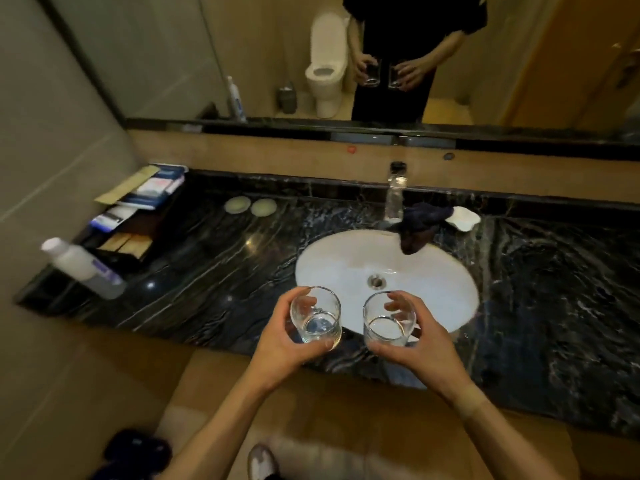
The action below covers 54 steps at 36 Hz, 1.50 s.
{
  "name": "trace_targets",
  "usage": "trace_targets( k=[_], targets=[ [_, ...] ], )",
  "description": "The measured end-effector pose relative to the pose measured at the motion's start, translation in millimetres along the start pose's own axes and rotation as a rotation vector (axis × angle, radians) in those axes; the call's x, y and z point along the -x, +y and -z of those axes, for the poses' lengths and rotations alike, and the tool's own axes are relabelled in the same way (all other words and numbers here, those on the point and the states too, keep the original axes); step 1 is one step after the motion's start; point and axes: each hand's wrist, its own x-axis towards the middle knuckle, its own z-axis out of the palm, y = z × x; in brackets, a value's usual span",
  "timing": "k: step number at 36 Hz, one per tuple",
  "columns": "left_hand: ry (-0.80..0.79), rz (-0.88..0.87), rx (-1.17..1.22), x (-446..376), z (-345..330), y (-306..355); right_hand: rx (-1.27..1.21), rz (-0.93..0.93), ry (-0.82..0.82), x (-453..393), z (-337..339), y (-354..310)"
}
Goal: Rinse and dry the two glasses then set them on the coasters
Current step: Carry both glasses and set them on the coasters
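Gripping one clear glass (316, 318) in the left hand (284, 344), another glass (388, 320) in the right hand (420, 348), fingers wrapping each, both held upright, side by side, near the sink's (433, 271) front rim; coasters (249, 205) lying far beyond the left grip.

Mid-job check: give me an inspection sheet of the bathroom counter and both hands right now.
Surface: dark marble counter with white sink.
Job's things: left glass and right glass held upright at the sink's near rim; two coasters bare at the counter's back.
Clutter: water bottle, dark cloth draped into the sink, white cloth, lotion bottle, amenity tray.
Grippers: left hand grips the left glass; right hand grips the right glass.
Cables: nothing seen.
Surroundings: mirror reflecting a toilet.
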Motion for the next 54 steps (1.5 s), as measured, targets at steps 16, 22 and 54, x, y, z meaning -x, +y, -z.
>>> trace_targets(
  k=[16, 22, 54],
  targets=[
    [0.126, 0.081, 0.042, -20, 211, -53, -0.011, -0.003, -0.128, -75, -189, -73],
    [0.061, 0.112, 0.001, -55, 256, -77, -0.054, -0.06, -0.092, -106, -224, -80],
    [0.099, 0.165, 0.034, -388, 290, -153, 0.048, -0.165, 0.075, -424, -287, -23]
  ],
)
